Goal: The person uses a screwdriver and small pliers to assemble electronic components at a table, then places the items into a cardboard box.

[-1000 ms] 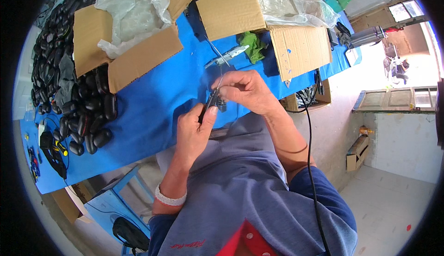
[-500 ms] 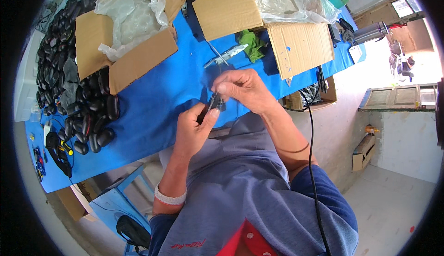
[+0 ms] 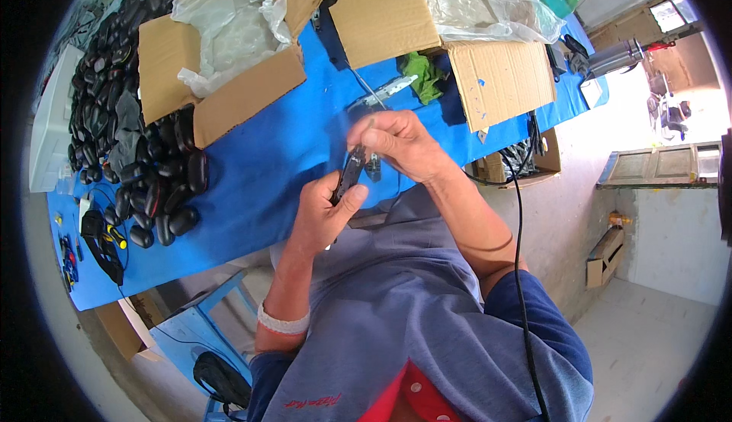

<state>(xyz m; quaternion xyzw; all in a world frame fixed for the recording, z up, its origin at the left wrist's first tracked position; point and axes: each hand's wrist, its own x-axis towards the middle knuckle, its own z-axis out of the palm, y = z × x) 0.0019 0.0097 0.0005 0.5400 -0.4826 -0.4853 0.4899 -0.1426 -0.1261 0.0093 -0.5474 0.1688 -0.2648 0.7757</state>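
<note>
In my left hand (image 3: pixel 319 210) is a long, narrow black plastic part (image 3: pixel 350 177), its fingers wrapped round the lower end and the thumb along the side. My right hand (image 3: pixel 408 147) is closed in a pinch at the upper end of that part; whatever sits between its fingertips is too small to name. Just below those fingers a small dark piece (image 3: pixel 373 167) shows, and I cannot tell whether it is attached. Beyond my hands, a flat silvery metal piece (image 3: pixel 396 86) and a thin metal rod (image 3: pixel 367 86) are at the blue-covered table.
A pile of black rounded casings (image 3: pixel 156 182) covers the table's left side. Two cardboard boxes (image 3: pixel 252 83) (image 3: pixel 503 79) with clear plastic liners stand at the back. A green cloth (image 3: pixel 422 76) lies between them. A black cable (image 3: pixel 519 224) hangs down by my right arm.
The black part has turned more upright and shows more of its length between my hands. Both hands stay close together at it. The whole view has shifted slightly.
</note>
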